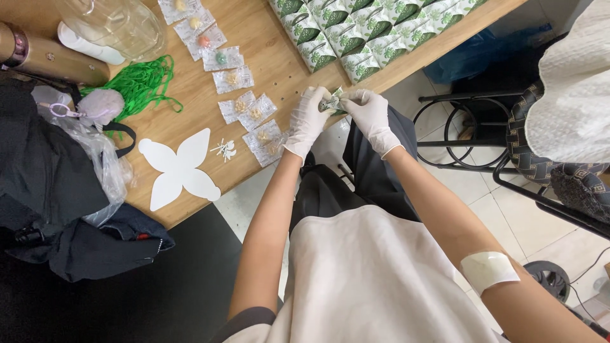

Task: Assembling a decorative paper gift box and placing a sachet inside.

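Green-and-white packet [333, 101], seemingly light and crinkly, was pinched at its edges between the gloved left hand [307, 121] and right hand [372, 117] over the counter [279, 70] edge.

Left hand [307, 121]: in a white glove, raised at the table edge, fingers curled inward toward the other hand, pinched shut at the tips.
Right hand [372, 116]: also in a white glove, just beside the left, fingers bent and closed, thumb side turned toward the left hand.
Hands together: fingertips meet between the two palms, touching.
Left forearm: bare, runs up from the lower middle to the wrist, nearly straight.
Right forearm: bare, comes in at a slant from the lower right; a pale patch is stuck near the elbow.
Wrists: both slightly bent inward.
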